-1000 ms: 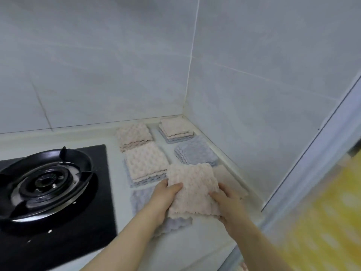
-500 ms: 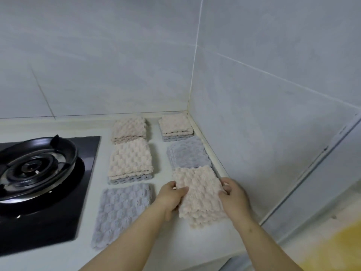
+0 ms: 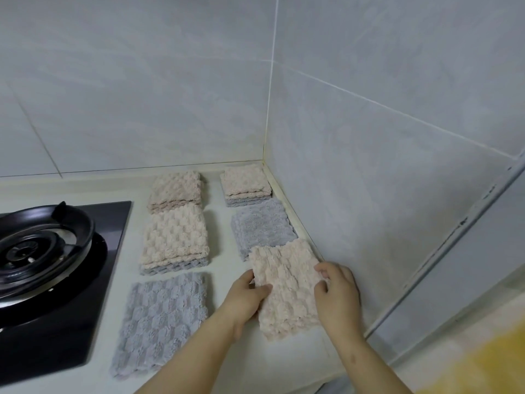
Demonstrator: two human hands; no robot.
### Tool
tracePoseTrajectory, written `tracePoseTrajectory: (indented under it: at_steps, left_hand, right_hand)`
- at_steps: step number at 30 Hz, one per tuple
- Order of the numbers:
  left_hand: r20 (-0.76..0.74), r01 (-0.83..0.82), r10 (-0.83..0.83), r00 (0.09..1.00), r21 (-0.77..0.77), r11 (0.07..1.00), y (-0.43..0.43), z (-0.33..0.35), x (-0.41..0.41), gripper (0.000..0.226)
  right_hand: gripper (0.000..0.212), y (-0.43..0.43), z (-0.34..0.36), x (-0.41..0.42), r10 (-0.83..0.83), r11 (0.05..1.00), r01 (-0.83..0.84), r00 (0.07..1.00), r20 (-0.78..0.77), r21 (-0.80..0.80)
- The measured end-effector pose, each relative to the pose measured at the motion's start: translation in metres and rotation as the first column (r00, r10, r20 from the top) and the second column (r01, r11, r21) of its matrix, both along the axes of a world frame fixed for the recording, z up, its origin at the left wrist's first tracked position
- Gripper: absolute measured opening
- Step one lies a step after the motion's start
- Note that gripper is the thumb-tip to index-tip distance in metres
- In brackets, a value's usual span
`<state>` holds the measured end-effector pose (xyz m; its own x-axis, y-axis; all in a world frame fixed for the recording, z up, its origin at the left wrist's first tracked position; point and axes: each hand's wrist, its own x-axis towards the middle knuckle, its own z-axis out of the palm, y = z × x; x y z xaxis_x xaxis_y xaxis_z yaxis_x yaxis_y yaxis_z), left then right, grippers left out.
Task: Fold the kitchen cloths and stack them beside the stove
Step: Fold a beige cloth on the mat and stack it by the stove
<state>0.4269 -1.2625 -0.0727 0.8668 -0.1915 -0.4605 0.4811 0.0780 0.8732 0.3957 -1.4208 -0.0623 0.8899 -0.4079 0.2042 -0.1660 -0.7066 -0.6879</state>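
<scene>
The folded beige cloth of bobbled pile (image 3: 285,291) is held low at the front of the white countertop (image 3: 220,245), just beside the grey tiled wall (image 3: 383,223) at 3 o'clock. Whether it already rests on the countertop cannot be told. Its left edge is pinched by the left hand (image 3: 247,298), thumb on top, and its right edge is grasped by the right hand (image 3: 336,294) with curled fingers.

The cloth is judged light, limp and not slippery. Its layers may fall open, so it is best taken at two opposite edges, through all layers.

At 12 o'clock its far edge reaches the folded grey cloth (image 3: 262,226). Little room is left at 3 o'clock. Bare countertop is open at 9 o'clock, before the flat grey cloth (image 3: 162,322) and the black glass stove (image 3: 56,308) beyond it. At 6 o'clock the countertop's front edge is near.
</scene>
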Motion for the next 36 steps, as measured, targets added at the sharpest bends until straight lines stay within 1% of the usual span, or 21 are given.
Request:
tracePoseTrajectory:
  at_steps: [3, 5, 6, 7, 8, 9, 10, 11, 13, 14, 16, 18, 19, 21, 22, 23, 24, 27, 28, 32, 36]
  left_hand:
    - [0.038, 0.031, -0.035, 0.999, 0.117, 0.993, -0.005, -0.007, -0.001, 0.016]
    - [0.113, 0.022, -0.055, 0.992, 0.275, 0.961, -0.007, -0.010, -0.003, 0.020]
    - [0.179, 0.001, -0.075, 0.981, 0.382, 0.924, -0.007, -0.011, -0.003, 0.034]
    - [0.258, -0.042, -0.110, 0.960, 0.519, 0.854, -0.006, -0.011, -0.002, 0.055]
    - [0.342, -0.115, -0.150, 0.928, 0.645, 0.756, -0.004, -0.011, -0.002, 0.073]
    - [0.429, -0.200, -0.203, 0.880, 0.723, 0.661, -0.003, -0.008, -0.003, 0.080]
    - [0.503, -0.258, -0.265, 0.823, 0.746, 0.614, -0.004, -0.005, -0.003, 0.077]
    - [0.527, -0.258, -0.326, 0.785, 0.756, 0.602, -0.006, -0.004, -0.001, 0.073]
    - [0.493, -0.195, -0.418, 0.763, 0.792, 0.579, -0.010, -0.006, 0.003, 0.068]
    - [0.456, -0.166, -0.454, 0.766, 0.822, 0.545, -0.011, -0.010, 0.005, 0.065]
    - [0.389, -0.140, -0.515, 0.764, 0.879, 0.455, -0.011, -0.016, 0.008, 0.056]
    - [0.329, -0.092, -0.557, 0.762, 0.907, 0.410, -0.013, -0.022, 0.008, 0.049]
    - [0.299, -0.059, -0.571, 0.765, 0.914, 0.400, -0.014, -0.023, 0.007, 0.050]
    - [0.235, 0.000, -0.587, 0.775, 0.928, 0.372, -0.018, -0.026, 0.005, 0.053]
    - [0.206, 0.023, -0.590, 0.781, 0.934, 0.357, -0.019, -0.027, 0.005, 0.054]
    - [0.184, 0.035, -0.590, 0.786, 0.940, 0.340, -0.020, -0.028, 0.005, 0.055]
    - [0.168, 0.038, -0.591, 0.789, 0.947, 0.319, -0.021, -0.030, 0.005, 0.055]
    - [0.131, 0.026, -0.605, 0.785, 0.969, 0.244, -0.022, -0.034, 0.004, 0.055]
    - [0.121, 0.025, -0.608, 0.784, 0.974, 0.226, -0.023, -0.035, 0.004, 0.055]
    - [0.068, 0.055, -0.615, 0.786, 0.982, 0.179, -0.024, -0.034, 0.005, 0.055]
    - [0.021, 0.100, -0.617, 0.787, 0.982, 0.162, -0.023, -0.032, 0.006, 0.056]
  right_hand:
    - [0.041, 0.004, -0.002, -0.001, -0.003, 0.966, -0.050, 0.979, -0.203, -0.255]
    - [0.042, 0.011, -0.001, -0.001, -0.016, 0.934, -0.047, 0.985, -0.173, -0.354]
    - [0.041, 0.014, -0.003, 0.003, 0.002, 0.923, -0.053, 0.991, -0.134, -0.380]
    - [0.038, 0.017, -0.002, 0.005, 0.021, 0.903, -0.055, 0.996, -0.083, -0.425]
    - [0.034, 0.019, 0.000, 0.009, 0.057, 0.885, -0.081, 0.996, -0.065, -0.459]
    - [0.035, 0.021, 0.002, 0.013, 0.085, 0.869, -0.111, 0.994, -0.075, -0.482]
    - [0.042, 0.023, 0.003, 0.017, 0.132, 0.855, -0.168, 0.985, -0.108, -0.490]
    - [0.047, 0.026, 0.002, 0.020, 0.169, 0.845, -0.207, 0.978, -0.120, -0.493]
    - [0.049, 0.030, 0.004, 0.026, 0.233, 0.827, -0.316, 0.945, -0.228, -0.464]
    - [0.051, 0.030, 0.002, 0.028, 0.272, 0.813, -0.405, 0.900, -0.342, -0.419]
    - [0.064, 0.024, -0.013, 0.033, 0.295, 0.789, -0.459, 0.866, -0.403, -0.408]
    - [0.081, 0.014, -0.025, 0.034, 0.257, 0.797, -0.431, 0.876, -0.408, -0.423]
    - [0.079, 0.011, -0.031, 0.034, 0.231, 0.785, -0.408, 0.891, -0.391, -0.466]
    - [0.057, 0.011, -0.037, 0.034, 0.207, 0.799, -0.383, 0.899, -0.387, -0.464]
    - [0.051, 0.012, -0.038, 0.034, 0.217, 0.814, -0.397, 0.885, -0.412, -0.423]
    - [0.051, 0.011, -0.038, 0.033, 0.231, 0.813, -0.406, 0.883, -0.409, -0.418]
    - [0.057, 0.012, -0.034, 0.030, 0.234, 0.829, -0.413, 0.868, -0.437, -0.376]
    - [0.092, 0.009, -0.040, 0.030, 0.299, 0.826, -0.441, 0.870, -0.391, -0.351]
    - [0.097, 0.007, -0.041, 0.030, 0.303, 0.836, -0.440, 0.868, -0.393, -0.327]
    - [0.098, 0.005, -0.046, 0.033, 0.310, 0.831, -0.449, 0.864, -0.398, -0.327]
    - [0.099, 0.004, -0.047, 0.034, 0.335, 0.835, -0.465, 0.854, -0.399, -0.293]
